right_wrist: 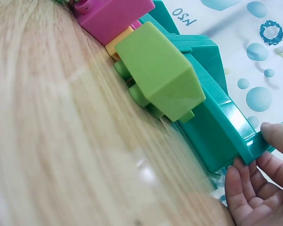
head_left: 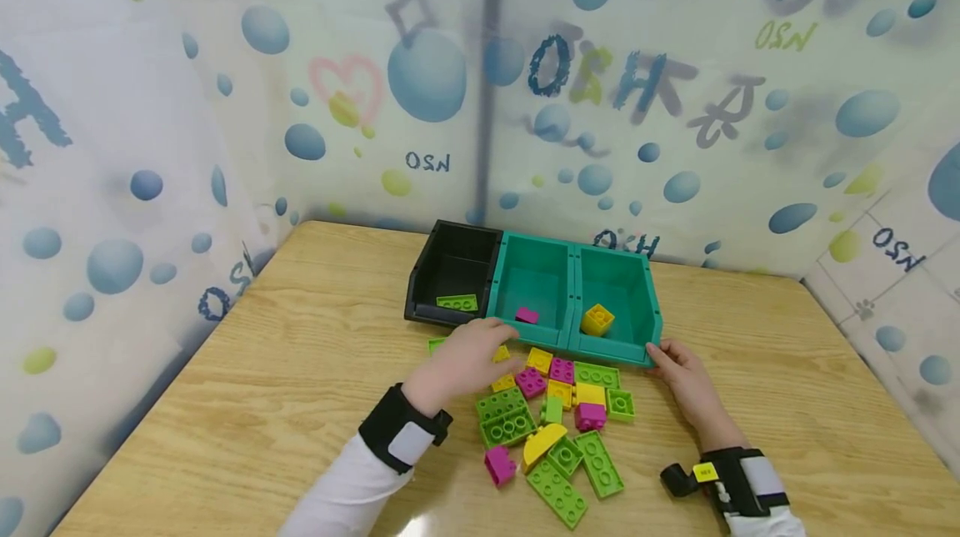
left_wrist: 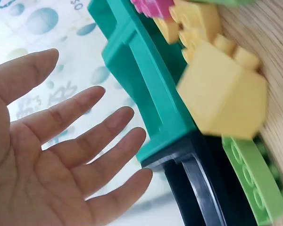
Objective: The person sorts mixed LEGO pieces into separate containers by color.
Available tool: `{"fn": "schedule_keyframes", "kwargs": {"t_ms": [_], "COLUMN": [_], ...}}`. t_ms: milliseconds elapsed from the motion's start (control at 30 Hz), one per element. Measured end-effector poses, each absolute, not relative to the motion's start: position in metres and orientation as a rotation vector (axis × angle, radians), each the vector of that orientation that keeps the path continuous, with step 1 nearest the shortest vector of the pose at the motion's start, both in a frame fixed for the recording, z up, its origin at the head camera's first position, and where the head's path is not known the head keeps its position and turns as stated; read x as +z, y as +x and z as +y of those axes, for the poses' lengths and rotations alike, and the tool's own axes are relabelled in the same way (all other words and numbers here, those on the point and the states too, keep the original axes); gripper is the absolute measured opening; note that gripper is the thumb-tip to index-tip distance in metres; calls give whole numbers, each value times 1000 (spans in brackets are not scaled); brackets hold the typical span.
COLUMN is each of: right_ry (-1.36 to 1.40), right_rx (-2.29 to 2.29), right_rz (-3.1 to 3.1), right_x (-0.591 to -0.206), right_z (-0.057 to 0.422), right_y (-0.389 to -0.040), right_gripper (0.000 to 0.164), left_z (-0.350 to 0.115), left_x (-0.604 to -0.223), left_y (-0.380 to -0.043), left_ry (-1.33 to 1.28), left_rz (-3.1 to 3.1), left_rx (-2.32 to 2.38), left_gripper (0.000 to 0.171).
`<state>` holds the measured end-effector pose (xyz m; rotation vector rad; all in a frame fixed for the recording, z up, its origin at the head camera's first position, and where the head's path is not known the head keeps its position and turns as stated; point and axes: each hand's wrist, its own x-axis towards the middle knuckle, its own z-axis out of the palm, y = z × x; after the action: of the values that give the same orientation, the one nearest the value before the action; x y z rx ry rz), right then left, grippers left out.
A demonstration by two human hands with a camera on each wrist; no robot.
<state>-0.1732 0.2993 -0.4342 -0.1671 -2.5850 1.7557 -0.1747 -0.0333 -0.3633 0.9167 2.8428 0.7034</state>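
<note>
My left hand [head_left: 463, 360], fingers spread and nothing in them, hovers over the toy bricks in front of the bins. The left wrist view has a yellow brick [left_wrist: 226, 94] and a green brick [left_wrist: 254, 181] beyond its fingertips. My right hand [head_left: 686, 385] grips the front right corner of the right teal bin [head_left: 611, 348], thumb on top and fingers beneath. A yellow brick [head_left: 597, 320] lies in that bin, a magenta brick [head_left: 527, 316] in the middle teal bin [head_left: 534, 266], and a green brick [head_left: 457, 303] in the black bin [head_left: 461, 247].
Several loose green, yellow and magenta bricks lie on the wooden table [head_left: 247, 404] before the bins. A yellow rounded piece [head_left: 543, 444] and a green long brick [head_left: 557, 494] are near the front. A patterned curtain [head_left: 337, 120] hangs behind the table.
</note>
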Motion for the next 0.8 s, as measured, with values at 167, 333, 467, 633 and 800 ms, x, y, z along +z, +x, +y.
{"fn": "schedule_keyframes", "kwargs": {"t_ms": [167, 333, 467, 633, 800], "right_ry": [-173, -168, -163, -170, -184], "right_rx": [1757, 1742, 1743, 1740, 1737], "right_rz": [-2589, -2602, -2595, -2590, -2602], "right_x": [-434, -434, -434, -435, -434], "right_z": [300, 300, 300, 300, 300], "right_y": [-173, -173, -173, -174, -173], "right_gripper": [31, 34, 35, 37, 36], "left_z": [-46, -55, -60, -65, -69], "left_x": [-364, -366, -368, -369, -373], "left_y": [-180, -185, -187, -188, -189], "left_ry": [853, 822, 753, 634, 503], "left_rz": [2887, 2921, 2933, 2901, 2816], "left_rx": [711, 672, 589, 533, 531], "left_gripper": [39, 40, 44, 49, 60]}}
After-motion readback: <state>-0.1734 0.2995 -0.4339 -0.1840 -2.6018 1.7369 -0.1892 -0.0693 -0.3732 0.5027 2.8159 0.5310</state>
